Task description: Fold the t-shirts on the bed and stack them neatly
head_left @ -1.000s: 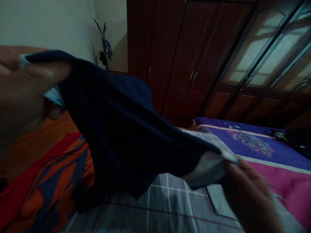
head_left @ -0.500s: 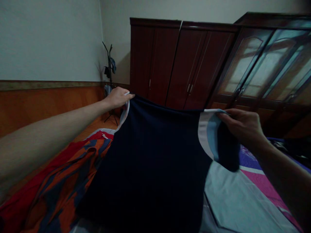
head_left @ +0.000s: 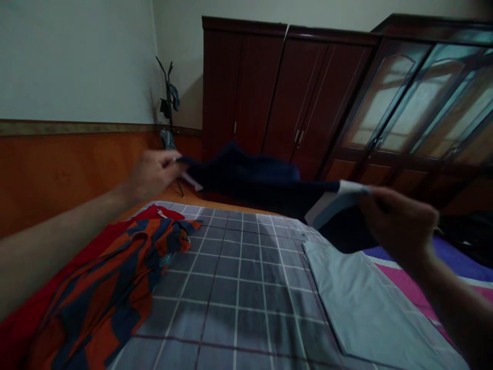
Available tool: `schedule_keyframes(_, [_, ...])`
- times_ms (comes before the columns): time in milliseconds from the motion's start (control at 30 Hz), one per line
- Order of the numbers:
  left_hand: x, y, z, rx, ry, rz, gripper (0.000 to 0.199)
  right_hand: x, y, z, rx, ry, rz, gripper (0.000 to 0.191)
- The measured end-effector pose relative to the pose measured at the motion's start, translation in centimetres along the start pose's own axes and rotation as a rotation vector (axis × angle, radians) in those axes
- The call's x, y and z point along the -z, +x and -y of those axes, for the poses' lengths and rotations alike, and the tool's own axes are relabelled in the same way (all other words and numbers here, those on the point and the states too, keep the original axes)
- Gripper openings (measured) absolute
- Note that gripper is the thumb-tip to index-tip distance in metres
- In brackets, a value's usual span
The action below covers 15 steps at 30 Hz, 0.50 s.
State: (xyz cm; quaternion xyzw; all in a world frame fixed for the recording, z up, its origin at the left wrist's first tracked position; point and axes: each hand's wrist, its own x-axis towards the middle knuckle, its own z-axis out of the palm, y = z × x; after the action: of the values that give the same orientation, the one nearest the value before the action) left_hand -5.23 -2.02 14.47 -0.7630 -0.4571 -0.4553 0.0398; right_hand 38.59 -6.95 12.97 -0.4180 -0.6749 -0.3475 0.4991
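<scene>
A dark navy shirt (head_left: 254, 177) with white and light blue sleeve bands is stretched in the air between my two hands, its body swung away and blurred. My left hand (head_left: 156, 172) pinches one shoulder end, where a bit of pale trim shows. At the other shoulder, my right hand (head_left: 400, 218) grips the white and blue band, and a dark sleeve dangles beside it. Beneath the shirt lies a grey checked bedsheet (head_left: 246, 288). A pale grey-green folded garment (head_left: 377, 308) rests under my right forearm.
An orange and navy garment (head_left: 115, 288) overlaps a red one (head_left: 82, 264) on the left. Pink and purple cloth (head_left: 408, 282) lies at the right. Behind stand dark wooden wardrobes (head_left: 285, 97), a glass-doored cabinet (head_left: 400, 103) and a coat rack (head_left: 169, 97).
The shirt's body has swung up and away from me, uncovering the checked sheet. My hands have moved farther apart, the left to the left and the right to the right and lower.
</scene>
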Motion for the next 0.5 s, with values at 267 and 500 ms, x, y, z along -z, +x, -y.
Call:
schedule_keyframes(267, [-7.3, -17.8, 4.0, 0.026, -0.094, 0.631, 0.022, -0.4, -18.1, 0.7, 0.2, 0.188, 0.541, 0.023])
schedule_keyframes(500, [-5.2, -21.8, 3.3, -0.13, -0.002, 0.68, 0.031, 3.3, -19.3, 0.5, 0.342, 0.184, 0.609, 0.037])
